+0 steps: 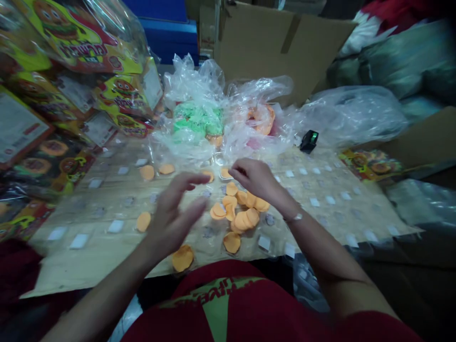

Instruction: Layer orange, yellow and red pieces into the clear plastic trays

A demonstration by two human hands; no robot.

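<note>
My left hand (174, 211) hovers over the table with fingers and thumb spread apart, nothing between them. My right hand (253, 175) is curled, its fingers drawn together beside a small clear plastic tray (218, 159); whatever they pinch, if anything, is hidden. An orange foam-like disc (225, 172) lies at that tray by the right fingertips. Below the right hand spreads a loose heap of thin orange discs (245, 219). Single discs lie elsewhere, one orange disc (143, 221) left of my left hand and another orange disc (183, 258) at the front edge.
Rows of clear trays with white squares (116, 226) cover the table. Behind stand plastic bags with green pieces (197, 118) and orange rings (262, 119). A small black device (308, 141) sits right of them. Printed burger packages (81, 47) pile up left; a cardboard box (281, 47) stands behind.
</note>
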